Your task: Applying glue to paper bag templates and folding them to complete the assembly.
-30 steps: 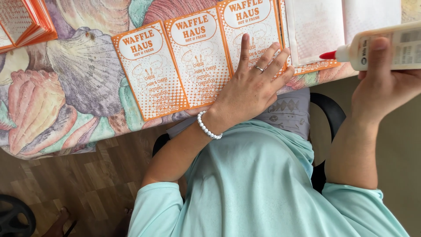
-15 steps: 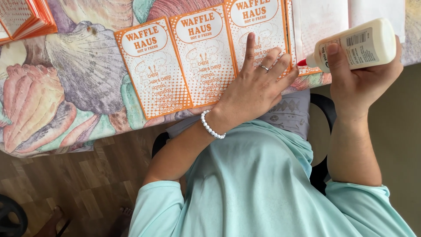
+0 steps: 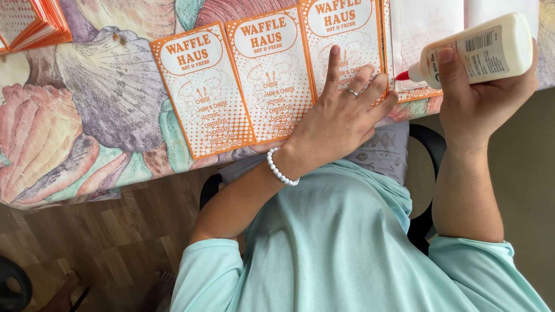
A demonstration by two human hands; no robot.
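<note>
- Left hand (image 3: 341, 118) lies flat, palm down, fingers spread on an orange-and-white printed sheet (image 3: 347, 46) at the near edge of the table (image 3: 87, 115); it presses, grasps nothing. Ring on one finger, white bead bracelet (image 3: 281, 169) at the wrist.
- Right hand (image 3: 480, 98) is clenched around a cream-coloured glue bottle (image 3: 480, 49), tipped sideways. The red nozzle (image 3: 403, 75) points left, right at the sheet's right edge; contact with the paper cannot be told.
- The bottle hangs over the table's near right corner, just right of the left hand's fingertips.
- Two more printed sheets, a middle sheet (image 3: 269, 78) and a left sheet (image 3: 199, 89), lie side by side to the left of the pressed one, edges touching or slightly overlapping, all tilted a little.
- White paper (image 3: 428, 29) lies behind the nozzle, toward the far right edge.
- A stack of orange-edged sheets (image 3: 34, 23) sits at the far left corner, well apart from the hands.
- The tablecloth shows large shells in pink, grey and teal.
- The person wears a pale mint top (image 3: 347, 248) and sits at the near edge on a dark chair (image 3: 425, 173); wooden floor (image 3: 87, 248) below.
</note>
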